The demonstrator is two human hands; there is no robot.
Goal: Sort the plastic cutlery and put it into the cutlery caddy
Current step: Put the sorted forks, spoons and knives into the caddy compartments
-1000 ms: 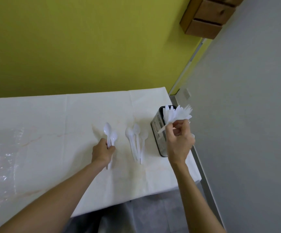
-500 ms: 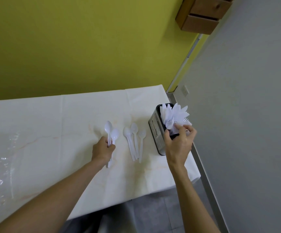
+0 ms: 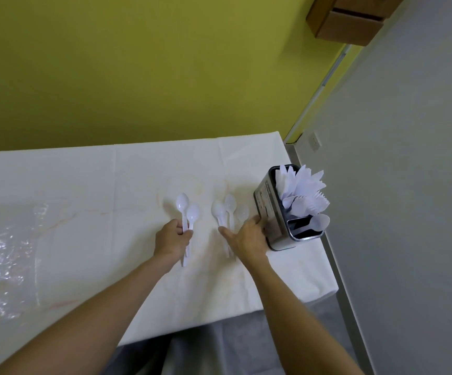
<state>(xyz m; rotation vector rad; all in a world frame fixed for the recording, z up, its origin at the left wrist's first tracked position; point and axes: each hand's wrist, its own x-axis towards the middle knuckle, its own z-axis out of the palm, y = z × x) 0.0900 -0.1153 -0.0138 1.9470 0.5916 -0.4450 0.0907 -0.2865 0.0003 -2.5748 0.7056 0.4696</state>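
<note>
Left hand [image 3: 173,239] fisted round two spoons [image 3: 188,212], bowls pointing far. Right hand [image 3: 248,236] spread flat over three loose spoons [image 3: 226,209], handles running near-far under the palm; nothing pinched yet. Caddy [image 3: 269,209] touches its fingertips, just right; near compartment holds one spoon.

You're in plain indoor room, likely home or small canteen corner, exact kind unclear. Olive-yellow wall [image 3: 138,63] behind table [image 3: 70,185] with white marbled cover. Grey wall [image 3: 409,185] at right, socket plate [image 3: 314,139] low down. Wooden drawer unit [image 3: 352,20] mounted high.
</note>
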